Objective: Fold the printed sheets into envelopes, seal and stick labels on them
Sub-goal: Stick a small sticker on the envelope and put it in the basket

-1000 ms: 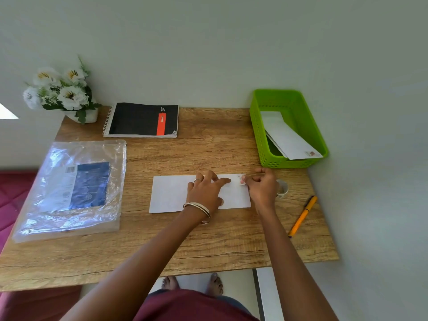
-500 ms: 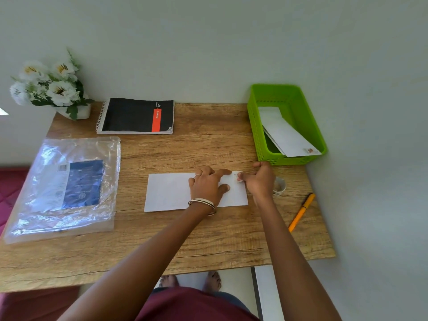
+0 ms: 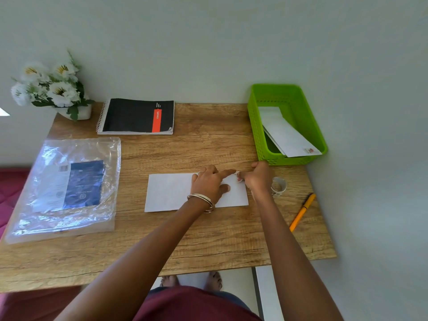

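A white envelope (image 3: 169,193) lies flat in the middle of the wooden table (image 3: 208,147). My left hand (image 3: 209,185) rests on its right half, fingers spread, index finger pointing at the top right corner. My right hand (image 3: 257,178) is at that same corner, thumb and fingers pinched on a small label (image 3: 238,175) that is mostly hidden. A small roll of labels or tape (image 3: 279,186) stands just right of my right hand. A green basket (image 3: 257,135) at the back right holds white envelopes (image 3: 287,135), one bearing a label.
A clear plastic bag (image 3: 64,188) with a blue packet lies at the left. A black spiral notebook (image 3: 136,117) and a pot of white flowers (image 3: 51,86) stand at the back. An orange pen (image 3: 302,212) lies near the right edge. The wall is close behind.
Both hands stay at the envelope's top right corner. My left index finger has stretched out toward the label. The camera has shifted slightly.
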Action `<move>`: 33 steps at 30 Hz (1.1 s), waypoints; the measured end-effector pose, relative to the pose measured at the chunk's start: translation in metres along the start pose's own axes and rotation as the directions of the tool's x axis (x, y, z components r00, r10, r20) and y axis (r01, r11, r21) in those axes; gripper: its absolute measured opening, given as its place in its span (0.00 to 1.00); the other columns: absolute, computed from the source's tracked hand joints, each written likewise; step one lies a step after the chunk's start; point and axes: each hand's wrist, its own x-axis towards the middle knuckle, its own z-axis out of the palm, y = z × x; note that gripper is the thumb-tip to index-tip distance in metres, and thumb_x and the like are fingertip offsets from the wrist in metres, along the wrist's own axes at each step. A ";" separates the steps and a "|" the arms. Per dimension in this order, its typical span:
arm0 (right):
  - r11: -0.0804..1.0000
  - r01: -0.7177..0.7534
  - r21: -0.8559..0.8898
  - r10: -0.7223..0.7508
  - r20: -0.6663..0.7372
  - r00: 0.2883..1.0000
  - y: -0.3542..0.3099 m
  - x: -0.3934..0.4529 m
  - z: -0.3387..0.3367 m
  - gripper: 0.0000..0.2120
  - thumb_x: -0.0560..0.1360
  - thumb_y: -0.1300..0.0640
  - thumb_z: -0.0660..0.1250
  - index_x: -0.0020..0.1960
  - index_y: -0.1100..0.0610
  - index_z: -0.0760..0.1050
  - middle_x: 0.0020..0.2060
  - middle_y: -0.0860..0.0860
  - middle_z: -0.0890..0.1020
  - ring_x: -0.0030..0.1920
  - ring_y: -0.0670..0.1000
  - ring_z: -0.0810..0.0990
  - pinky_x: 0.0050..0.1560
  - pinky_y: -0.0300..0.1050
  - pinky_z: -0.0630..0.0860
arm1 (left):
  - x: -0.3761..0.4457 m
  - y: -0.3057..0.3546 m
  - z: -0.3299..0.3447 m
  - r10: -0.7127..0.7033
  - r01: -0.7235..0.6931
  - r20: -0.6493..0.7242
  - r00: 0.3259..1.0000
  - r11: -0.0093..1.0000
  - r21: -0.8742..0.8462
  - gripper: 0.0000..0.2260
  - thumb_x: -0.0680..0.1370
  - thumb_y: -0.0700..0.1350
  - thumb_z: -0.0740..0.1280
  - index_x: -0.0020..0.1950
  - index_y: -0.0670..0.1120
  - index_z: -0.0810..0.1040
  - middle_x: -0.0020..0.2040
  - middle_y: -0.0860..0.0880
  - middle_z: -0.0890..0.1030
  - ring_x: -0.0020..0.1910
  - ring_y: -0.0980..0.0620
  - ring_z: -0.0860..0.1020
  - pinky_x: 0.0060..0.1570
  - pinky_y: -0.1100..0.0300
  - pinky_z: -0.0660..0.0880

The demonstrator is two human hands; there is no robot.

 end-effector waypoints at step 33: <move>0.985 0.094 -0.146 -0.087 0.054 0.995 -0.001 0.002 -0.001 0.17 0.63 0.61 0.78 0.46 0.60 0.72 0.40 0.54 0.74 0.43 0.53 0.73 0.35 0.42 0.67 | 0.002 0.002 -0.007 0.043 -0.057 0.101 0.994 0.989 0.138 0.22 0.78 0.53 0.62 0.71 0.64 0.63 0.58 0.45 0.71 0.61 0.41 0.70 0.59 0.46 0.68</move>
